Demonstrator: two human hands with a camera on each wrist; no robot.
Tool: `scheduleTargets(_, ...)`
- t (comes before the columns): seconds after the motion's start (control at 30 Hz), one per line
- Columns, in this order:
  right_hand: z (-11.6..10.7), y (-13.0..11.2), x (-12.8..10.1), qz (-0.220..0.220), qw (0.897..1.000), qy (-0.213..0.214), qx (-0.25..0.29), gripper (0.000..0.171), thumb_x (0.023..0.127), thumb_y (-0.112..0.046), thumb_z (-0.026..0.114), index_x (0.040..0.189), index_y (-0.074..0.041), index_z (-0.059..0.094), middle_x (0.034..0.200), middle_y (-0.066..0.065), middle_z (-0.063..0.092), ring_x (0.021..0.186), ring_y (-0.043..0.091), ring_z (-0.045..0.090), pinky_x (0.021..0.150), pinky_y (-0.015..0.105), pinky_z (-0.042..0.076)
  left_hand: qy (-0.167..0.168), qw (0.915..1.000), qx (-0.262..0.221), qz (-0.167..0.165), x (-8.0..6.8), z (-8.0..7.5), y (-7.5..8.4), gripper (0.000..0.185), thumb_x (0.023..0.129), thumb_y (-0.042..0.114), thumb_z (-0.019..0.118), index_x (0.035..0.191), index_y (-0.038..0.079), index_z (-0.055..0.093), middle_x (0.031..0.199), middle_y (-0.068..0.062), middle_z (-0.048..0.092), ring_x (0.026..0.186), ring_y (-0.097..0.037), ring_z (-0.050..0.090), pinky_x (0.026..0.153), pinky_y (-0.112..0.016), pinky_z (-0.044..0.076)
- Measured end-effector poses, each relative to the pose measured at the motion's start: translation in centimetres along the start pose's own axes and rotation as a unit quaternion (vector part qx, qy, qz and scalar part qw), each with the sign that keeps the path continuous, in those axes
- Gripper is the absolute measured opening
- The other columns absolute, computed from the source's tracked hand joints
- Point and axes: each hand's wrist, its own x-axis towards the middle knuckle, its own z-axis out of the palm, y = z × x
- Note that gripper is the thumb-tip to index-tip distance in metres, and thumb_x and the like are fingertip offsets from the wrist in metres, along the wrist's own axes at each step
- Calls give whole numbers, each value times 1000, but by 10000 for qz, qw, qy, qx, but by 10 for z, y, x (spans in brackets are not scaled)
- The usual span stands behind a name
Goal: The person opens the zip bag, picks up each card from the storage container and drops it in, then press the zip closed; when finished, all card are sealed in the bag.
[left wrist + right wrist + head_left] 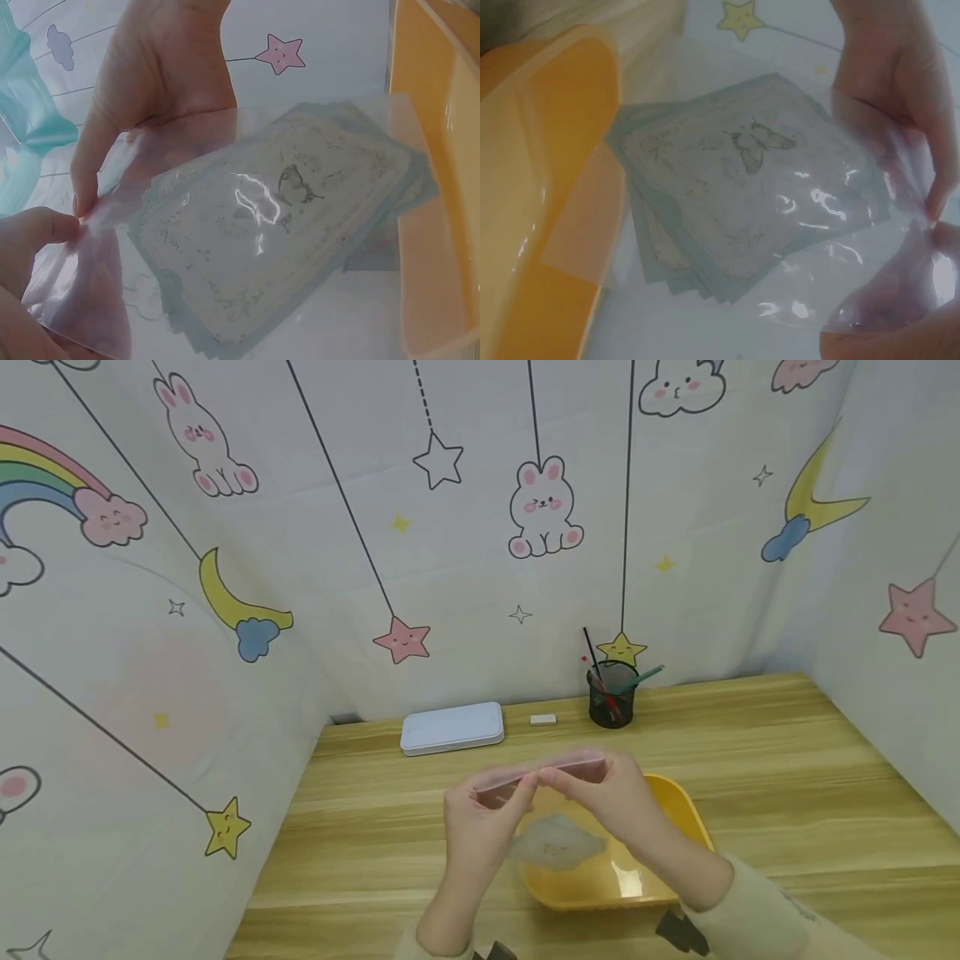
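Observation:
A clear plastic bag (330,300) hangs upright between both hands, with a stack of pale, blue-green-edged paper cards (225,277) inside; a butterfly print shows on the front one. In the head view my left hand (483,835) pinches the bag's top edge between thumb and fingers. My right hand (618,797) pinches the same edge from the other side, its thumb tip close to the left thumb. The bag's lower part hangs over a yellow plastic bin (678,806), overlapping its near wall in the right wrist view. Reflections on the plastic hide some of the print.
On the wooden table (360,843), a flat white case (452,728) and a small white eraser-like block (543,720) lie at the back. Beside them stands a black mesh pen holder (611,702) with pens. Patterned curtains (465,552) enclose the back and sides.

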Motion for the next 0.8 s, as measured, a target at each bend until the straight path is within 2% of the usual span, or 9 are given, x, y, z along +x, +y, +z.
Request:
scheduleTargets(0.17, 3, 3, -2, -243, 9993, -102, 272, 26, 84, -33, 75, 100, -12, 75, 98, 3, 72, 95, 26, 65, 83, 39, 53, -193, 9994, -176, -236, 1, -3, -2, 12, 85, 13, 74, 90, 3, 75, 83, -7, 72, 63, -25, 68, 57, -28, 55)
scheduleTargets(0.33, 6, 8, -2, -445, 9980, -110, 428, 23, 86, -29, 73, 100, -10, 74, 98, 3, 72, 94, 24, 66, 84, 36, 53, -282, 9976, -190, -603, 2, -5, -1, 11, 85, 13, 75, 89, 3, 75, 85, -6, 72, 66, -23, 69, 63, -31, 56)
scheduleTargets(0.53, 7, 9, -2, -476, 9978, -89, 444, 22, 88, -27, 71, 100, -9, 74, 97, 4, 72, 94, 24, 65, 83, 36, 53, -325, 9961, -185, -801, 3, -7, -2, 10, 85, 13, 74, 89, 3, 75, 84, -6, 72, 68, -23, 69, 67, -31, 56)
scheduleTargets(0.63, 7, 7, -2, -423, 9982, -75, 422, 22, 88, -27, 71, 99, -8, 74, 97, 5, 72, 94, 25, 65, 83, 36, 53, -341, 9958, -176, -827, 3, -8, -1, 12, 85, 14, 74, 89, 3, 75, 82, -7, 72, 69, -23, 69, 61, -26, 54)
scheduleTargets(0.73, 7, 5, -2, -360, 9985, -86, 397, 25, 88, -29, 71, 99, -7, 74, 96, 6, 71, 93, 27, 64, 84, 37, 52, -309, 9964, -126, -779, 3, -8, 0, 12, 85, 14, 74, 89, 3, 75, 79, -8, 72, 70, -23, 69, 51, -19, 44)
scheduleTargets(0.8, 6, 5, -2, -317, 9988, -96, 360, 26, 87, -30, 71, 99, -7, 73, 96, 6, 71, 93, 27, 64, 84, 39, 52, -261, 9968, -107, -748, 3, -9, 0, 11, 85, 13, 74, 89, 2, 75, 78, -8, 71, 71, -23, 69, 49, -18, 41)
